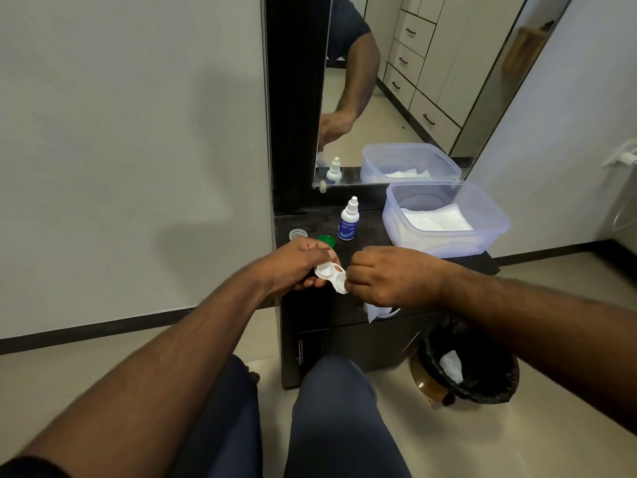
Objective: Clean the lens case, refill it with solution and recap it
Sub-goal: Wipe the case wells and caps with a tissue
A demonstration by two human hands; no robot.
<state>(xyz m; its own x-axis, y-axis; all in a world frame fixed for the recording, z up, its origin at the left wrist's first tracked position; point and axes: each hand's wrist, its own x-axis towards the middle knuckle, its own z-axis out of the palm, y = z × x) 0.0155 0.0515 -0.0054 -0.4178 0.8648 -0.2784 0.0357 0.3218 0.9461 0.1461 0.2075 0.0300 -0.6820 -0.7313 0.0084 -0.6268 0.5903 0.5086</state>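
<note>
Small dark vanity top (365,232) under a mirror (396,81), pale wall to the left, tiled floor, I'm seated w/ knees under it. On top: solution bottle (348,220) upright w/ its nozzle cap on, green cap (326,240) and clear cap (298,233) lying loose just behind my left hand, plastic tub (448,219) w/ tissues (434,219) at right. Bin w/ black liner (472,367) on the floor at right, a used tissue in it.

Lens case (332,276) is in the air over the front edge of the top, between both hands, both wells uncapped.

Left hand (296,263): fingers curled round the left well, thumb on top, firm hold. Right hand (386,276): fist-like at the right well's rim; looks like it's pinching a tissue, since a white corner (372,310) hangs below it, but fingertips are hidden so can't confirm contact w/ the well.

Step, imo: wiping/drying the wells. Refill + recap not done.

Handling: case is light, stiff moulded plastic, prob slick when wet. Best hold is by the outer wall of one well or the bridge between them, keep it level. Low break risk, main risk is it slipping out and dropping to the floor. Caps are small, round, will roll, so keep them away from the edge.
</note>
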